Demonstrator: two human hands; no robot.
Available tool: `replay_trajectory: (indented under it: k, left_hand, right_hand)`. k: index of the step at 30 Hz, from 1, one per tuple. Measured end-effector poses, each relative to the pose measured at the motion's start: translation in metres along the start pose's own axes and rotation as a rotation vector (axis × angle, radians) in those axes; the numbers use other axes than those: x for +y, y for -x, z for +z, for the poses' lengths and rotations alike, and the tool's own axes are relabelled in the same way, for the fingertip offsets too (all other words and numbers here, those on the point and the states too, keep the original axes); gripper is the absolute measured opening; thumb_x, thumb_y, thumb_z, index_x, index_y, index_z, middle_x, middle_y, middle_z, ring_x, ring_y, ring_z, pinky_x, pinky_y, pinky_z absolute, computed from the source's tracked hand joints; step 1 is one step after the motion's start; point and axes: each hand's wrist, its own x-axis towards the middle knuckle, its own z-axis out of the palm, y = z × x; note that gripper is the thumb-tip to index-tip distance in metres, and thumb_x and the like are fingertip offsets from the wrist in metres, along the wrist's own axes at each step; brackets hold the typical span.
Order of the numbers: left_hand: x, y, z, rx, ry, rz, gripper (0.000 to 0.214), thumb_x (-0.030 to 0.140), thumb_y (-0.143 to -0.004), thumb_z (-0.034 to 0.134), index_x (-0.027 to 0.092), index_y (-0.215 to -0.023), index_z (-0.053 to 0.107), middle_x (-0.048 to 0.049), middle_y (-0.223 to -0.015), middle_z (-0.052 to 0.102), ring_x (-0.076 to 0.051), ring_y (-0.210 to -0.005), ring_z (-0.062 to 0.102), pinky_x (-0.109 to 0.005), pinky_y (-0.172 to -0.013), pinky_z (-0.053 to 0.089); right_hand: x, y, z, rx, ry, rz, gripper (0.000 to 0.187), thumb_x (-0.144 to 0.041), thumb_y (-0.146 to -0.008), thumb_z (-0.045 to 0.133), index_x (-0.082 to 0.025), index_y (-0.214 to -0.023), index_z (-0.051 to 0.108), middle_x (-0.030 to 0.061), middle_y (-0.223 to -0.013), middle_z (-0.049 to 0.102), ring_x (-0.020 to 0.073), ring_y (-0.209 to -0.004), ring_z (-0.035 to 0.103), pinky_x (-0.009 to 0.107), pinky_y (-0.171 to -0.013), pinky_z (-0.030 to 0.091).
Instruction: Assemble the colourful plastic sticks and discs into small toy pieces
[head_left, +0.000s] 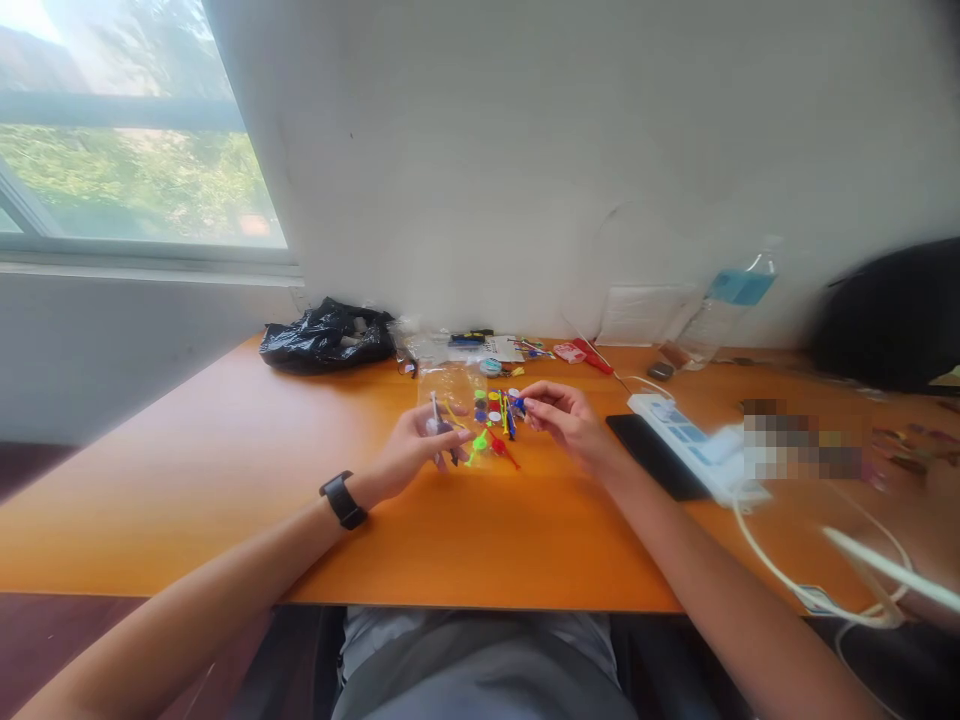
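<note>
My left hand [427,440] is curled round several small plastic pieces, a white one [434,408] and dark ones among them; the fingers partly hide them. Between the thumb and fingertips of my right hand [559,415] is a small blue plastic piece [519,404]. A bright green piece [480,443] and a red piece [499,446], each with a round head and thin stem, lie between my hands. Just beyond them are small coloured discs [494,404] and yellow and blue sticks [506,415]. A clear plastic bag [446,380] lies behind my left hand.
A black plastic bag [326,335] sits at the back left of the table [225,480]. To the right are a black phone-like slab [652,455], a white power strip [686,440] with cables, a red-handled screwdriver [594,356] and a tilted water bottle [720,310].
</note>
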Motion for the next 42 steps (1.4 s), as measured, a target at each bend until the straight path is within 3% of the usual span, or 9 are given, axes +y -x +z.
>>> replay_trajectory:
  k: [6,10,15,18,25,28,33,38,42]
  left_hand:
    - [0.005,0.006,0.005,-0.224,-0.039,-0.083,0.041,0.039,-0.078,0.091,0.013,-0.101,0.069,-0.0055,-0.076,0.075,-0.017,-0.064,0.072,-0.022,-0.054,0.052]
    - [0.01,0.01,0.007,-0.341,-0.077,-0.163,0.048,0.039,-0.078,0.09,0.012,-0.113,0.071,-0.0064,-0.077,0.076,-0.016,-0.058,0.068,-0.022,-0.05,0.05]
    - [0.011,0.013,0.006,-0.413,-0.092,-0.2,0.05,0.037,-0.08,0.087,0.013,-0.121,0.07,-0.0085,-0.084,0.078,-0.016,-0.06,0.068,-0.023,-0.051,0.051]
    - [0.011,0.013,0.007,-0.428,-0.096,-0.21,0.053,0.037,-0.079,0.088,0.013,-0.123,0.069,-0.008,-0.082,0.078,-0.015,-0.058,0.067,-0.023,-0.052,0.052]
    - [0.011,0.014,0.007,-0.431,-0.145,-0.217,0.056,0.04,-0.078,0.089,0.014,-0.123,0.067,-0.0053,-0.076,0.076,-0.015,-0.055,0.066,-0.022,-0.049,0.05]
    - [0.011,0.013,0.007,-0.421,-0.172,-0.186,0.057,0.042,-0.078,0.089,0.014,-0.123,0.068,-0.0044,-0.073,0.075,-0.015,-0.053,0.065,-0.022,-0.049,0.051]
    - [0.011,0.012,0.007,-0.402,-0.193,-0.157,0.057,0.04,-0.078,0.089,0.013,-0.123,0.067,-0.0027,-0.068,0.073,-0.014,-0.051,0.064,-0.021,-0.047,0.049]
    - [0.012,0.012,0.008,-0.427,-0.207,-0.163,0.055,0.037,-0.08,0.087,0.012,-0.124,0.065,-0.0052,-0.073,0.075,-0.013,-0.053,0.064,-0.021,-0.049,0.049]
    - [0.014,0.013,0.009,-0.459,-0.207,-0.166,0.056,0.04,-0.082,0.086,0.011,-0.125,0.064,-0.0061,-0.073,0.075,-0.013,-0.052,0.063,-0.02,-0.048,0.049]
  right_hand:
    - [0.0,-0.007,-0.006,0.167,-0.168,-0.024,0.037,-0.047,-0.082,0.084,-0.029,-0.109,0.066,-0.003,-0.079,0.069,0.0158,-0.073,0.067,0.031,-0.071,0.057]
    - [-0.003,-0.009,-0.009,0.233,-0.23,-0.044,0.032,-0.04,-0.081,0.084,-0.028,-0.103,0.065,-0.0027,-0.08,0.07,0.0154,-0.075,0.068,0.03,-0.072,0.058]
    - [-0.005,-0.008,-0.011,0.244,-0.138,-0.056,0.016,-0.035,-0.078,0.08,-0.024,-0.086,0.071,-0.0008,-0.073,0.066,0.0139,-0.061,0.06,0.03,-0.06,0.053]
    - [-0.005,-0.006,-0.012,0.231,-0.08,-0.086,0.011,-0.034,-0.081,0.077,-0.024,-0.085,0.074,0.0012,-0.076,0.068,0.0152,-0.063,0.061,0.03,-0.059,0.051]
    - [-0.012,-0.001,-0.01,0.049,0.226,-0.187,0.015,-0.037,-0.092,0.073,-0.025,-0.094,0.082,0.0053,-0.096,0.07,0.022,-0.095,0.067,0.036,-0.084,0.056]
    - [-0.014,0.0,-0.009,0.009,0.255,-0.231,0.015,-0.036,-0.093,0.073,-0.026,-0.097,0.083,0.0053,-0.101,0.067,0.0209,-0.096,0.065,0.035,-0.087,0.056]
    - [-0.013,0.0,-0.012,0.037,0.232,-0.205,0.019,-0.038,-0.094,0.074,-0.026,-0.106,0.082,0.0055,-0.104,0.069,0.0204,-0.096,0.066,0.034,-0.085,0.057]
    - [-0.009,-0.002,-0.012,0.136,0.132,-0.164,0.028,-0.039,-0.079,0.09,-0.025,-0.101,0.078,0.0025,-0.091,0.072,0.0183,-0.084,0.067,0.031,-0.076,0.058]
    - [-0.006,-0.001,-0.01,0.078,0.194,-0.114,0.027,-0.047,-0.089,0.079,-0.023,-0.102,0.082,0.0064,-0.1,0.079,0.0215,-0.09,0.072,0.034,-0.081,0.06]
